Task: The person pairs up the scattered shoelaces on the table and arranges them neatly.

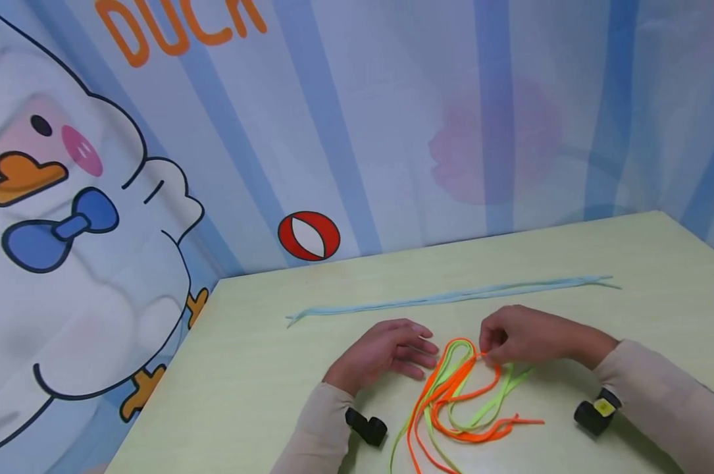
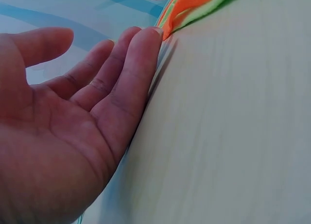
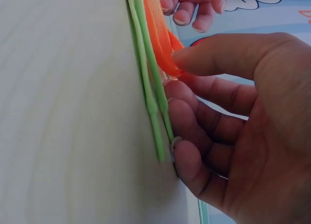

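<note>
On the table, an orange shoelace [image 1: 433, 390] and a yellow-green shoelace [image 1: 489, 411] lie looped over each other in a loose tangle. My right hand [image 1: 519, 336] pinches a bend of the orange lace between thumb and forefinger, at the tangle's upper right. In the right wrist view, the green lace's tips [image 3: 154, 122] lie beside the curled lower fingers. My left hand [image 1: 386, 352] is at the tangle's left, palm facing it, fingers relaxed and holding nothing. The left wrist view shows its fingertips [image 2: 146, 39] close to the orange lace's edge.
Behind both hands, a pale blue shoelace [image 1: 451, 297] is stretched lengthwise across the pale wooden table [image 1: 244, 395]. A printed curtain [image 1: 392, 131] with a cartoon duck stands along the table's back edge. Black camera mounts [image 1: 365, 428] are strapped to both wrists over beige sleeves.
</note>
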A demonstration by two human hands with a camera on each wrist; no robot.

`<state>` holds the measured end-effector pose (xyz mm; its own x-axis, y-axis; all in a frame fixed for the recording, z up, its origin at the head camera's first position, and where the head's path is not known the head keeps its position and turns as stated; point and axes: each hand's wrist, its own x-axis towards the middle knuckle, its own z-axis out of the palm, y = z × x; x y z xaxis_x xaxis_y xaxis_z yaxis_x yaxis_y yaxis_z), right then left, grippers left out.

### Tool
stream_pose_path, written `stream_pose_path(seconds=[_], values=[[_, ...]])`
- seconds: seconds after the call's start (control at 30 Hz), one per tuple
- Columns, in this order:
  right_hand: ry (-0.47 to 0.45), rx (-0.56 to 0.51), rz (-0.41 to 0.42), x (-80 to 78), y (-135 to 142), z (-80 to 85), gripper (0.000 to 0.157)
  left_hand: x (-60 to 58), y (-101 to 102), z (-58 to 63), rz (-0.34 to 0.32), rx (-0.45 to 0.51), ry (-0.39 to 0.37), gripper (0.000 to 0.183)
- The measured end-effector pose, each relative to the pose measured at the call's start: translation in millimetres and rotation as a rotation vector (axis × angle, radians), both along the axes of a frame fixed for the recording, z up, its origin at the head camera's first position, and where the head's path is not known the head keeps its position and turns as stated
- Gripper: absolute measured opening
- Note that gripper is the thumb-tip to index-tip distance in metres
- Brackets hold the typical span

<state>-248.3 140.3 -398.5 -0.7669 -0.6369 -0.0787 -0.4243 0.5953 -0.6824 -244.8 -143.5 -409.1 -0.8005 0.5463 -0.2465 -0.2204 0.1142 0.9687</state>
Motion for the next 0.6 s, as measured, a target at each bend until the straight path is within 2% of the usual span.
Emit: stream_pose_path(seconds=[0.4, 0.6], values=[[-0.041, -0.102, -0.022, -2.8, 3.6, -0.4, 0.008, 0.5, -0.5, 0.6, 0.015, 0.015, 0.015, 0.043], [-0.017, -0.171, -0.047, -0.6, 2.4, 3.3, 0.008, -0.6, 3.5, -0.3, 0.021, -0.004, 0.065, 0.043]])
